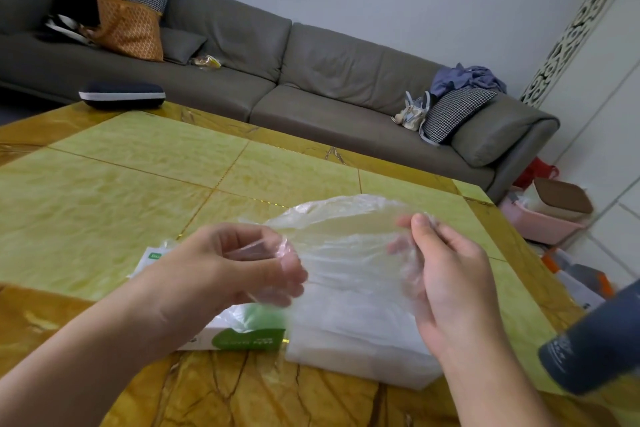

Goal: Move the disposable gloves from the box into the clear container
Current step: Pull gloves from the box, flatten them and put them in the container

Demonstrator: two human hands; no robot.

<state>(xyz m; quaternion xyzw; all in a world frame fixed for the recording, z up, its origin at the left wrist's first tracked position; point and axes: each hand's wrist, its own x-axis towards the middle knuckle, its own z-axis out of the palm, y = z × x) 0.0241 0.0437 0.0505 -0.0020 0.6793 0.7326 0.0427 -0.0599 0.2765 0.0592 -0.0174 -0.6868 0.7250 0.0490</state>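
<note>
Together — hands (339, 274) gripping gloves (349, 246)

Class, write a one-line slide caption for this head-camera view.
Both hands, left hand and right hand, hold clear gloves above the container.

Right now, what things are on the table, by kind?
Glove box: 1
Clear container: 1
Dark case: 1
Dark bottle at the right edge: 1
Glove bundle, held in both hands over the table: 1
Total: 5
</note>
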